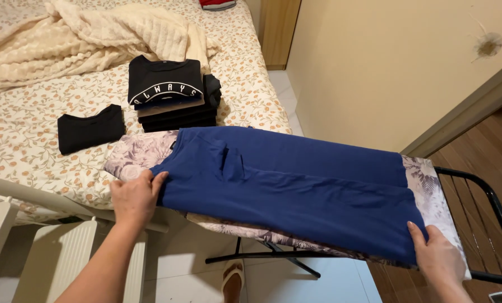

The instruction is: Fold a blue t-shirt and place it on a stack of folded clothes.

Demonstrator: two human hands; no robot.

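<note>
Lying lengthwise along the ironing board [430, 185], the blue T-shirt [295, 191] had already been doubled over on itself, its upper edge straight and a small crease showing near the collar end. The left hand [134, 197] rested at the collar end of the shirt with its fingers held together and laid over the fabric edge, the thumb seemingly tucked beneath, so it appeared to be gripping the cloth rather than merely smoothing it. The right hand [438, 257] sat at the hem end, near the board's metal rest [489, 196], fingers extended flat and close together on top of the cloth; whether the thumb caught the underside could not be told from this angle. Judging by the scene, the work was well along: on the flowered bedspread [26, 140] behind the board stood a neat stack of folded dark shirts [169, 92], and a single folded black top [91, 128] lay beside it, touching neither the stack nor the board. The blue garment was only partly folded, still long and unfinished across its width, and had not joined the pile. A cream blanket [77, 39] lay rumpled farther up the bed, and a slippered foot [232, 278] showed on the tiled floor below.
</note>
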